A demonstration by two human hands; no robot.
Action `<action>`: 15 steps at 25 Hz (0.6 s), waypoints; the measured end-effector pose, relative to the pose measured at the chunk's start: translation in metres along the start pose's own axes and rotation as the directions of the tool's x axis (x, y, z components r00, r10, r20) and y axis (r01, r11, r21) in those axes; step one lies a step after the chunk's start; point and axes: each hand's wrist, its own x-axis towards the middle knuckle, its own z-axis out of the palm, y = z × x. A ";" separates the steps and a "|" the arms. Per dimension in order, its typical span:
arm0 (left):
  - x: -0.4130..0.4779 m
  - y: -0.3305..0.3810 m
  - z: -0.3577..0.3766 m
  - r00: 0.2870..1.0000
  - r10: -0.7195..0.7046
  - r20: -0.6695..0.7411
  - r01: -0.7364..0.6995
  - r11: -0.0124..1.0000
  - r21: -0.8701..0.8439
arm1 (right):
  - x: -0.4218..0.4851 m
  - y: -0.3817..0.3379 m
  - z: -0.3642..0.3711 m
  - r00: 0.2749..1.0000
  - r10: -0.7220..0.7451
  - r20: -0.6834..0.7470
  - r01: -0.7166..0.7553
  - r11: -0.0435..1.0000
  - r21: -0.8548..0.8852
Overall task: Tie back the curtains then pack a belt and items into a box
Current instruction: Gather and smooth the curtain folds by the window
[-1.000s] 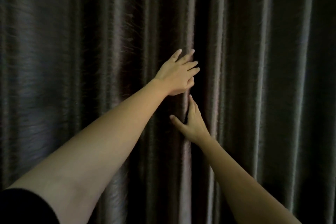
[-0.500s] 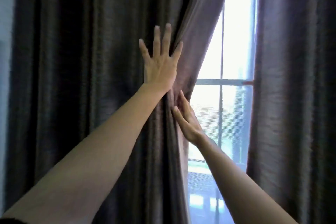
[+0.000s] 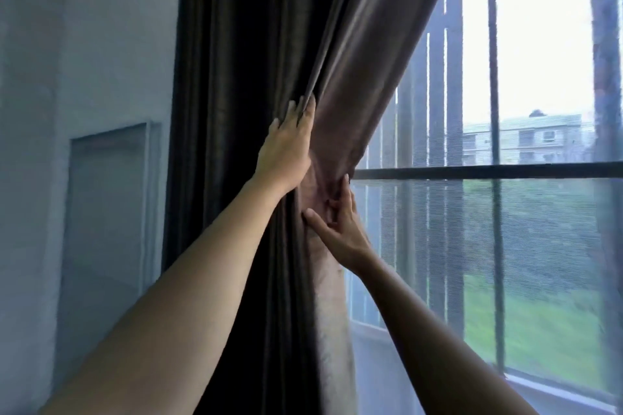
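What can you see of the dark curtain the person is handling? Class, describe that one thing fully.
The curtain is dark brown, with a slight sheen like heavy woven cloth. It hangs in long vertical folds beside the wall, gathered to the left of the window. Its inner edge slants from upper right down to a bunched waist. The left hand presses flat on the folds; the right hand pinches the bunch just below. No tie-back shows.

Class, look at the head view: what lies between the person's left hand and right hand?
In the head view, only bunched folds of the dark curtain lie between the left hand and right hand.
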 end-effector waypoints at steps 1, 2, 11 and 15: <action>0.004 -0.014 0.004 1.000 0.013 -0.019 -0.013 0.999 0.030 | 0.010 0.001 0.012 1.000 -0.020 -0.001 0.020 1.000 0.002; 0.008 -0.031 0.007 0.999 0.020 -0.038 -0.018 0.998 0.053 | 0.020 0.001 0.026 0.999 -0.035 0.002 0.035 0.999 0.008; 0.007 -0.153 0.020 0.996 -0.016 -0.092 0.023 0.997 0.068 | 0.090 0.000 0.138 0.992 -0.088 0.088 0.089 0.996 -0.016; 0.003 -0.200 0.034 0.957 -0.249 -0.151 0.227 0.962 -0.149 | 0.113 0.000 0.173 0.992 -0.119 0.045 0.120 0.993 -0.022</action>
